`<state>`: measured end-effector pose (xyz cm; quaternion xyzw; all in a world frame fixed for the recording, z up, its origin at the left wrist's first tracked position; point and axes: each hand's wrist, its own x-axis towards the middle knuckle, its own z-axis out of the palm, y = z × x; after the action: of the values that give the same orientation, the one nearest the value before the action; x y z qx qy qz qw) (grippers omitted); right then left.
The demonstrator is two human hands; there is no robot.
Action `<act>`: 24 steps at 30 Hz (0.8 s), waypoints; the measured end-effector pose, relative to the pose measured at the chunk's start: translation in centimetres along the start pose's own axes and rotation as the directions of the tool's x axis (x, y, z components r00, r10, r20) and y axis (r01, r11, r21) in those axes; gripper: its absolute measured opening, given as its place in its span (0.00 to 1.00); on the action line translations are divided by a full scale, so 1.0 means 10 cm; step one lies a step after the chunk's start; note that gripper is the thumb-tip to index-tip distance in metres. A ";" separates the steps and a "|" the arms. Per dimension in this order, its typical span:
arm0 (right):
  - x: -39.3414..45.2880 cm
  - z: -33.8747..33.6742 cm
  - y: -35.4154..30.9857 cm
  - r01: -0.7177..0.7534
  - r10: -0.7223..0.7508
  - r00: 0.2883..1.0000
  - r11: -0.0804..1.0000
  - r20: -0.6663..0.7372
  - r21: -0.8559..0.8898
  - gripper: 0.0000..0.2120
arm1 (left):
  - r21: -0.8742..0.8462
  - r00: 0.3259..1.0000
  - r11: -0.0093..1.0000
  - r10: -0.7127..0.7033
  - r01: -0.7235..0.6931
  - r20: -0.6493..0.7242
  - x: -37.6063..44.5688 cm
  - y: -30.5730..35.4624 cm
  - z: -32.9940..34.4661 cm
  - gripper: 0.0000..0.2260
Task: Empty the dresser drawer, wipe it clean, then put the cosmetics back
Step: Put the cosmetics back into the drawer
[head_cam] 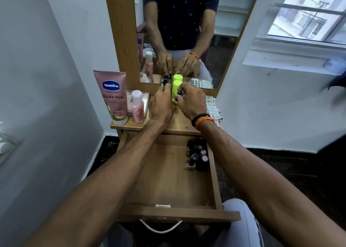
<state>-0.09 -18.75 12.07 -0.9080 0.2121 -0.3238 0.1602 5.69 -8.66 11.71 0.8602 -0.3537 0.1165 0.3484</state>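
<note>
Knees in pale trousers [241, 220] sit nearest me, just under the pulled-out drawer [168, 183] with its curved metal handle [161, 228] hanging from the front panel. Most of the drawer's wooden floor is bare; a cluster of small dark bottles [197, 157] with purple and pink caps is crowded into its far right corner against the side wall. Both my forearms reach over the drawer to the dresser's surface [177, 123] above it. My left hand [162, 104] lies knuckles up, its fingers curled down round a small dark-capped bottle with a green label [164, 82] close to the mirror's foot, though I cannot tell how firmly it grips. My right hand [191, 99], with a black and orange band [203, 118] on the wrist, pinches a tiny dark bottle [178, 93] between thumb and fingers, right against a bright green tube [176, 89] that stands upright between my two hands. At the left end of the surface a pink Vaseline tube [112, 97] stands on its cap, with a small pink bottle [137, 107] just beside it and a clear plastic box [145, 99] behind that. A checked cloth [213, 106] lies crumpled at the right end, partly hanging off the edge. Behind everything the wood-framed mirror [187, 31] reflects my arms and hands, and a window [307, 14] is on the right wall.
</note>
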 end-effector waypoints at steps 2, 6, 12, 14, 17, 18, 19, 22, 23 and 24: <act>-0.02 -0.03 0.01 -0.017 0.017 1.000 1.000 0.000 0.019 0.06 | 0.002 1.000 1.000 -0.008 0.008 0.015 0.00 -0.01 0.00 0.12; -0.09 -0.09 0.04 -0.037 0.037 0.999 0.998 -0.002 0.048 0.06 | 0.035 1.000 0.999 -0.015 0.014 0.028 0.00 -0.03 -0.01 0.09; -0.24 -0.23 0.08 -0.048 0.052 0.998 0.995 -0.040 0.090 0.06 | 0.061 0.999 0.997 0.046 -0.046 0.005 -0.05 -0.02 -0.05 0.07; -0.29 -0.28 0.08 -0.066 0.071 0.996 0.993 -0.047 0.102 0.06 | 0.056 0.999 0.998 0.040 -0.040 -0.004 -0.08 0.00 -0.08 0.06; -0.40 -0.39 0.09 -0.094 0.099 0.994 0.989 -0.037 0.112 0.06 | -0.022 1.000 1.000 0.012 -0.012 -0.012 -0.18 0.01 -0.15 0.07; -0.45 -0.42 0.10 -0.103 0.108 0.993 0.988 -0.037 0.117 0.06 | -0.053 1.000 0.999 -0.001 0.000 -0.011 -0.22 0.01 -0.18 0.07; -0.51 -0.45 0.09 -0.110 0.116 0.993 0.986 -0.039 0.125 0.05 | -0.077 1.000 0.997 -0.011 0.010 -0.011 -0.28 0.00 -0.20 0.07; -0.71 -0.53 0.05 -0.126 0.132 0.991 0.982 -0.031 0.142 0.06 | -0.119 1.000 0.993 -0.002 0.000 -0.017 -0.49 -0.02 -0.27 0.07; -0.77 -0.54 0.03 -0.127 0.132 0.991 0.981 -0.029 0.146 0.06 | -0.134 1.000 0.991 0.009 -0.012 -0.021 -0.56 -0.02 -0.29 0.07; -0.83 -0.57 0.02 -0.124 0.130 0.991 0.981 -0.031 0.150 0.06 | -0.142 0.999 0.990 0.019 -0.023 -0.027 -0.63 -0.02 -0.31 0.06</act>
<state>-9.71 -15.69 11.88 -0.8715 0.2484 -0.3459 0.2431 1.45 -3.13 11.01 0.8278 -0.3656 0.1055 0.4123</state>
